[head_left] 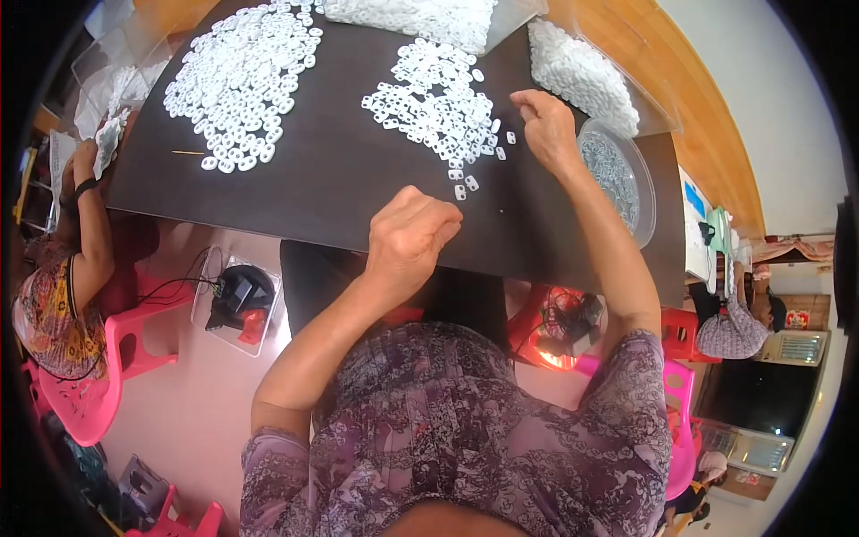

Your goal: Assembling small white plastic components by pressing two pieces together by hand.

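My left hand is closed in a pinch just over the table's near edge; what its fingers hold, if anything, is hidden. Farther right and forward, my right hand has curled fingers with thumb and forefinger together, and I cannot make out anything in them. Between and beyond the hands lies a pile of small white plastic pieces with holes, a few strays trailing toward me. Beside my right wrist stands a round clear tub of small grey metal parts, perhaps screws.
On the dark table, a heap of white oval two-holed pieces lies left, near a thin yellowish stick. Bags of white pieces stand at the back. Another person sits left on a pink chair.
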The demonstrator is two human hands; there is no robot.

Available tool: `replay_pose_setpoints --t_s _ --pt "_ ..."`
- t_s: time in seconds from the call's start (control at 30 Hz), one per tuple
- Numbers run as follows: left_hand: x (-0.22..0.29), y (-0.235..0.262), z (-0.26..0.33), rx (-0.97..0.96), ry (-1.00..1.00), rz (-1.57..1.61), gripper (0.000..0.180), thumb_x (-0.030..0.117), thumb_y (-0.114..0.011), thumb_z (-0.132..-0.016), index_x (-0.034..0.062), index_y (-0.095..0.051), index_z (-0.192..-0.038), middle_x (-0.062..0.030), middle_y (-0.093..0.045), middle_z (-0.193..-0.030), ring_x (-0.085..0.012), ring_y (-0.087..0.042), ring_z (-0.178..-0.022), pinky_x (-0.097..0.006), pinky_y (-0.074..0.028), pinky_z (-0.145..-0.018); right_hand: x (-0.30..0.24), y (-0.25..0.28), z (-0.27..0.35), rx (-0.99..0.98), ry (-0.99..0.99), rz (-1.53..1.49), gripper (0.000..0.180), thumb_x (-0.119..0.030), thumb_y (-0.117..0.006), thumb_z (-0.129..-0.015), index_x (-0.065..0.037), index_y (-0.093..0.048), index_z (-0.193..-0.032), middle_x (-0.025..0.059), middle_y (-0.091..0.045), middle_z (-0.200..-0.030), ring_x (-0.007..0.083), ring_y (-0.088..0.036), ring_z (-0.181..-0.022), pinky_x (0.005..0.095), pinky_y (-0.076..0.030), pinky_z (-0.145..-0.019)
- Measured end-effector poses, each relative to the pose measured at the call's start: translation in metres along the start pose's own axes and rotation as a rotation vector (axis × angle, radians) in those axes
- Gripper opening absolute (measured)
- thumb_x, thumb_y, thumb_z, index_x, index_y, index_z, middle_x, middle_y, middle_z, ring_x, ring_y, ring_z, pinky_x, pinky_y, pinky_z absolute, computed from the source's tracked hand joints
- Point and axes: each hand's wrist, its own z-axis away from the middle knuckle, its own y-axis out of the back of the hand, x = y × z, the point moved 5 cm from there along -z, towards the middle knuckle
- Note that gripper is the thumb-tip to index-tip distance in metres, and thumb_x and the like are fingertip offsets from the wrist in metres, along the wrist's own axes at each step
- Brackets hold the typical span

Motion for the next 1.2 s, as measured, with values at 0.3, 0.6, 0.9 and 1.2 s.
replay_pose_setpoints --t_s 0.3,0.6,0.9,1.2 --pt "0.022 -0.068 -0.020 -0.229 -0.395 -0.265 0.008 0.006 -0.056 -0.066 0.0074 -0.048 -0.065 -0.0083 -0.049 -0.068 -0.0231 -0.048 -0.068 -0.033 -0.041 -0.063 0.005 -0.004 0.018 -0.036 -0.025 0.111 0.017 -0.004 -0.055 -0.081 -0.004 -0.065 -0.096 0.0142 -0.063 -0.094 0.0306 -0.058 -0.092 0.0378 -0.046 -0.080" --pt "0.000 -0.070 -0.016 -0.409 -0.260 -0.312 0.013 0.000 -0.056 -0.066 -0.0018 -0.055 -0.079 -0.0164 -0.059 -0.093 -0.0310 -0.056 -0.092 -0.037 -0.047 -0.080 -0.011 0.003 0.045 -0.030 0.053 -0.126 0.018 0.001 -0.055 -0.080 -0.002 -0.063 -0.096 0.0122 -0.061 -0.089 0.0262 -0.059 -0.083 0.0325 -0.046 -0.074" --pt "-0.010 -0.037 -0.024 -0.374 -0.212 -0.319 0.017 -0.004 -0.058 -0.064 -0.0021 -0.056 -0.081 -0.0160 -0.061 -0.095 -0.0319 -0.058 -0.094 -0.039 -0.048 -0.080 -0.035 0.003 0.068 0.068 0.013 -0.286 0.018 0.001 -0.054 -0.081 0.000 -0.062 -0.096 0.0108 -0.061 -0.087 0.0208 -0.059 -0.080 0.0290 -0.046 -0.072" --pt "0.008 -0.005 -0.017 -0.205 -0.302 -0.168 0.015 -0.006 -0.056 -0.062 -0.0021 -0.054 -0.076 -0.0162 -0.062 -0.094 -0.0321 -0.060 -0.092 -0.040 -0.049 -0.076 -0.068 -0.013 0.079 0.217 0.006 -0.227 0.028 0.004 -0.053 -0.073 0.001 -0.057 -0.101 0.0148 -0.057 -0.108 0.0326 -0.049 -0.097 0.0386 -0.040 -0.086"
